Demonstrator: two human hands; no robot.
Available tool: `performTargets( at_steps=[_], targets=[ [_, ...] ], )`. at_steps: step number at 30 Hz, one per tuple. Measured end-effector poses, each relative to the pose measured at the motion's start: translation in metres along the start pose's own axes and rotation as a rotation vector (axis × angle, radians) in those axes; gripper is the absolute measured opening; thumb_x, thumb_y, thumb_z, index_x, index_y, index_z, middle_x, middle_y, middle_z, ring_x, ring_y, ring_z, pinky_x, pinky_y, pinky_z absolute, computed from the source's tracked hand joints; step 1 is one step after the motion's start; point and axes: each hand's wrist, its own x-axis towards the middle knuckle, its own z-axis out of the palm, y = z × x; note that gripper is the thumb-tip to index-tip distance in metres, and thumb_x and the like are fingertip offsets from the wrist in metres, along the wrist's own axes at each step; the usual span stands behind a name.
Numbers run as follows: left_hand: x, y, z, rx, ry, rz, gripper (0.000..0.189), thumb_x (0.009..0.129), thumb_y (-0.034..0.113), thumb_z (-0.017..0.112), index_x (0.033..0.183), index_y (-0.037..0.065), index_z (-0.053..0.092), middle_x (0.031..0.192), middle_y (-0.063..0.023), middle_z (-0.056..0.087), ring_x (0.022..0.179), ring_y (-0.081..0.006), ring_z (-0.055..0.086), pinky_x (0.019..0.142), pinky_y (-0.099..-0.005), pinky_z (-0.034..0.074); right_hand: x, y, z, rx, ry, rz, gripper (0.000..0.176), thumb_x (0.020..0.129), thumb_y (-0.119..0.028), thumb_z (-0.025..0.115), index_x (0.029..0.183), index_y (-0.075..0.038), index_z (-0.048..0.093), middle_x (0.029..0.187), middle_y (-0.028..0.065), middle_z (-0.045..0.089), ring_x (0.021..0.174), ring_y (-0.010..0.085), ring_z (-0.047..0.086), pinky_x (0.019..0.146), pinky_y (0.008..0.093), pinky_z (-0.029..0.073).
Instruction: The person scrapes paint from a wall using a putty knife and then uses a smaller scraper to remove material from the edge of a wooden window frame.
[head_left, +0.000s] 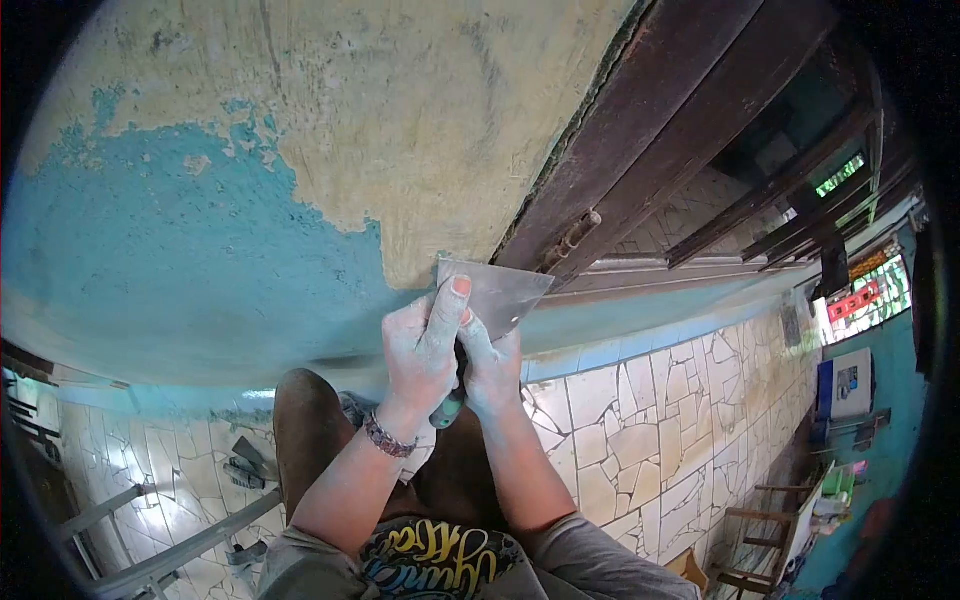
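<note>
A flat metal scraper [500, 292] with a dark and green handle is held by both hands in front of the wall. My left hand [418, 350], dusted white, is closed round the handle, its thumb lying on the blade. Beside it my right hand [488, 365] is also closed on the scraper, its thumb near the base of the blade. The blade's upper left corner meets the wall by the lower edge of a bare beige area [400, 150]. Blue paint [200, 270] covers the wall to the left, with a ragged upper border.
A dark wooden frame [640, 130] with a hinge [572, 240] runs up to the right. Metal bars [190, 545] and sandals [248, 468] are at the lower left. A wooden chair [760, 540] stands at the lower right on the stone-patterned floor [640, 420].
</note>
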Motion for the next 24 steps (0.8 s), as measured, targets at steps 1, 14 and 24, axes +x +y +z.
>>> performTargets(
  at_steps=[1,14,24],
  targets=[
    [-0.0002,0.0002,-0.0003,-0.006,-0.002,-0.001,0.045,0.095,0.034,0.062,0.073,-0.006,0.064,0.061,-0.0025,0.057,0.061,-0.0058,0.046,0.052,-0.0254,0.038,-0.0008,0.0016,0.0002,0.015,0.008,0.008,0.03,0.092,-0.018,0.066,0.114,0.001,0.057,0.103,0.0055,0.063,0.09,0.0119,0.057,0.077,0.0277,0.048],
    [0.0025,0.0046,0.0005,0.015,-0.004,-0.024,0.047,0.094,0.035,0.063,0.07,-0.006,0.064,0.059,-0.0021,0.056,0.059,-0.0058,0.045,0.05,-0.0262,0.037,0.0002,-0.0009,0.002,-0.049,0.05,-0.006,0.03,0.092,-0.02,0.066,0.112,0.0,0.058,0.103,0.0052,0.063,0.091,0.0122,0.058,0.077,0.0279,0.048],
    [0.002,0.0025,-0.0001,0.001,-0.016,-0.042,0.046,0.094,0.035,0.063,0.071,-0.005,0.064,0.061,-0.0012,0.056,0.061,-0.0054,0.045,0.052,-0.0253,0.038,-0.0017,-0.0011,0.0028,-0.03,0.065,0.002,0.03,0.092,-0.021,0.066,0.111,0.0,0.059,0.102,0.0055,0.063,0.09,0.0127,0.058,0.078,0.028,0.048]
  ],
)
